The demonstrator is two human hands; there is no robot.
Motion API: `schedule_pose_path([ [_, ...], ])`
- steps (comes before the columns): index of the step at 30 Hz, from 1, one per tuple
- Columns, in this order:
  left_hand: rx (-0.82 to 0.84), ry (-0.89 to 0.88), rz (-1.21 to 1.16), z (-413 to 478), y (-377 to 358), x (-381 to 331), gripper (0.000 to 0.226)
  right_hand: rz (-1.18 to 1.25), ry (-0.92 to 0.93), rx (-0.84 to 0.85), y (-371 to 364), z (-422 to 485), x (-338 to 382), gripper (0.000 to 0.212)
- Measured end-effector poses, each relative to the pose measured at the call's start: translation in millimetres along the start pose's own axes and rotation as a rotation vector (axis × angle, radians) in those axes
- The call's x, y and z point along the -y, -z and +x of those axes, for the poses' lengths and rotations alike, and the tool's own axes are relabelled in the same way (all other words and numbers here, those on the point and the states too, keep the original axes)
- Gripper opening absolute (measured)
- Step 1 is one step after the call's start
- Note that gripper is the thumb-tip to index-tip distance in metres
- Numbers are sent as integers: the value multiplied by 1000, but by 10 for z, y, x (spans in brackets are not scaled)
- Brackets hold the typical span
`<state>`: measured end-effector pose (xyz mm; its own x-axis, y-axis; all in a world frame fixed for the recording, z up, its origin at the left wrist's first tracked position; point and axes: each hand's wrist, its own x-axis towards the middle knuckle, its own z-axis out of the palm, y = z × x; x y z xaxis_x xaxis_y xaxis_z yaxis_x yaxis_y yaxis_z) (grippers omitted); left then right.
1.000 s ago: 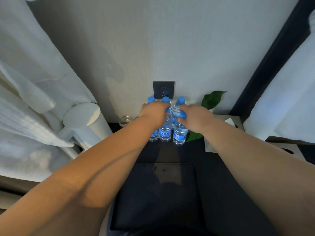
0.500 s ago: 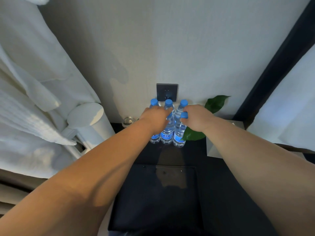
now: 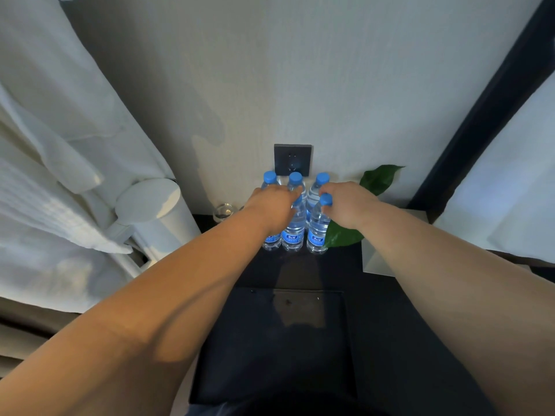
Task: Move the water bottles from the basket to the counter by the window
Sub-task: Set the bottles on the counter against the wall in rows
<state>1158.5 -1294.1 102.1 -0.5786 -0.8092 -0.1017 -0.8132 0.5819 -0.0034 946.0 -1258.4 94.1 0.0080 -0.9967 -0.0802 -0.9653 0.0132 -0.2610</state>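
Clear plastic water bottles with blue caps and blue labels stand upright, packed touching in two rows at the far edge of the dark counter. The right hand pinches the near right bottle just below its cap; the left hand curls over the near middle bottle

Both arms reach forward; left grip curls over one water bottle, right grip pinches another's cap.
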Motion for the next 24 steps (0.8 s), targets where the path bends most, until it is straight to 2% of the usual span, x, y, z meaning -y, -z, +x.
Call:
schedule_pose_path([
  [4, 5, -1, -9, 4, 11, 3, 61, 37, -20, -50, -58, -4, 24, 29],
  [9, 17, -3, -1, 8, 11, 9, 64, 34, -65, -99, -98, -10, 90, 37],
  [19, 17, 8, -50, 28, -30, 29, 65, -6, -30, -38, -18, 8, 110, 46],
  [24, 25, 7, -116, 48, -60, 35, 68, -55, -105, -81, -71, 10, 117, 47],
])
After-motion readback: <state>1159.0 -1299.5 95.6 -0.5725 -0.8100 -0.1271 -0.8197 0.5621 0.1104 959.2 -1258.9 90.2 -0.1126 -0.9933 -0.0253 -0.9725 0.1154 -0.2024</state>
